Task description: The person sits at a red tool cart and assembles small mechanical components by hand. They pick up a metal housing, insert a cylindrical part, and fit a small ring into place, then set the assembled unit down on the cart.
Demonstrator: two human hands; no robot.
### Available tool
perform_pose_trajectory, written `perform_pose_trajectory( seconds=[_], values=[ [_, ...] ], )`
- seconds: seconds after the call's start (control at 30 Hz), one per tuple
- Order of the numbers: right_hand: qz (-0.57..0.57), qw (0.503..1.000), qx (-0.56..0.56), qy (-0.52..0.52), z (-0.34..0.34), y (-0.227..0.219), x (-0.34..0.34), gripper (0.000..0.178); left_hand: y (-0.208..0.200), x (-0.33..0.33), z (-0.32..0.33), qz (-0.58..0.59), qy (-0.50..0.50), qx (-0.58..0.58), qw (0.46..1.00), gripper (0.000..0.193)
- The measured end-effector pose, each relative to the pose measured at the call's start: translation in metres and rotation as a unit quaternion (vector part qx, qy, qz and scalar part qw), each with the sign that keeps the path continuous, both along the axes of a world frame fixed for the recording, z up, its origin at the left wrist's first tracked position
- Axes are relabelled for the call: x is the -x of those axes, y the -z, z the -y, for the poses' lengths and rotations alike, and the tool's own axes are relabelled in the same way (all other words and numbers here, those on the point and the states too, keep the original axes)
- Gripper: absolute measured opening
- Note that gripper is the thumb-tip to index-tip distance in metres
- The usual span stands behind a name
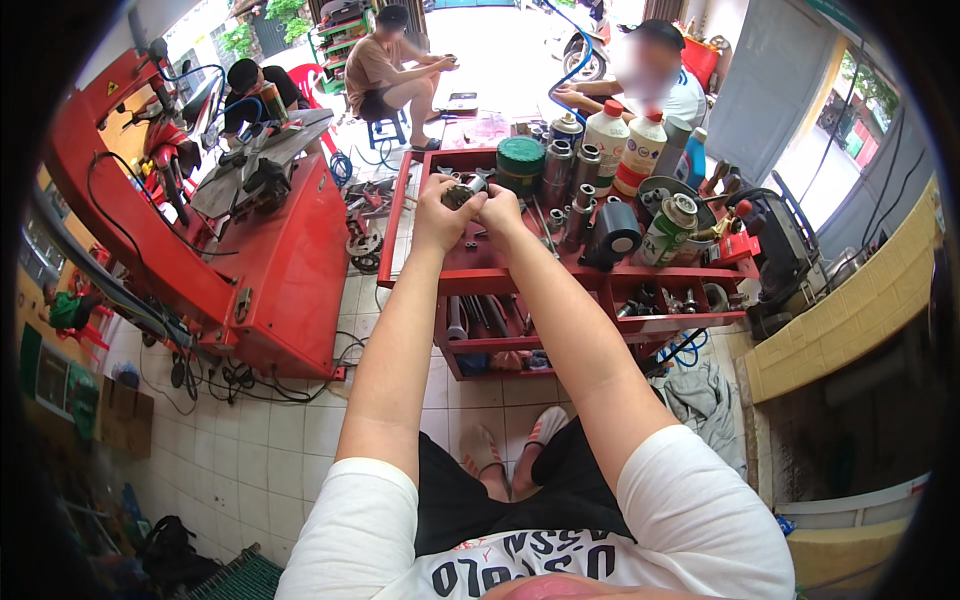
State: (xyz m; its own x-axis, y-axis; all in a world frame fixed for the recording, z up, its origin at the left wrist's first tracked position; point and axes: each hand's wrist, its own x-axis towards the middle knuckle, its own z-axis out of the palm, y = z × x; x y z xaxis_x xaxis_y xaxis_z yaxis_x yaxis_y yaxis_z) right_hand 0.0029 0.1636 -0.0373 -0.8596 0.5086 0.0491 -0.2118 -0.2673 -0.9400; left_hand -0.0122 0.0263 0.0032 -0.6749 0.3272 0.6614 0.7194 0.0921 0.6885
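Both my arms reach out over the left part of a red tool cart [466, 283]. My left hand [441, 213] is closed round a small dark metal part [457, 196] with a rough or toothed edge. Against it, my right hand [500, 211] grips a short silver metal cylinder [479, 185]. The two pieces touch or sit very close; whether they are joined I cannot tell. Just beyond my hands stands a green lidded tub [520, 160]. Small loose metal bits lie on the tray below.
Cans and white bottles [605, 135] crowd the cart's right side, with an open drawer [660, 300] of metal parts beneath. To the left stands a red machine [290, 260], cables [240, 378] trailing on the tiles. One person [385, 70] sits ahead; two others work nearby.
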Motion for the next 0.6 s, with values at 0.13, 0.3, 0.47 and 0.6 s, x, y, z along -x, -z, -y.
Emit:
perform_pose_trajectory(
  seconds=[0.13,0.3,0.47,0.6],
  values=[
    [-0.022,1.000,-0.013,0.012,-0.009,-0.002,0.002,0.015,0.006,0.008,-0.008,-0.018,0.012,-0.020,1.000,0.061],
    [-0.060,0.997,-0.017,0.049,-0.003,-0.007,0.006,0.012,0.016,0.026,-0.009,0.246,0.127,-0.137,0.951,0.087],
    [-0.093,0.993,-0.031,0.072,-0.015,-0.006,0.002,0.012,0.007,0.025,-0.006,0.504,0.271,-0.183,0.799,0.069],
    [-0.131,0.991,-0.035,0.017,0.002,-0.019,-0.004,0.015,0.011,0.034,0.002,0.530,0.283,-0.195,0.775,0.046]
  ],
)
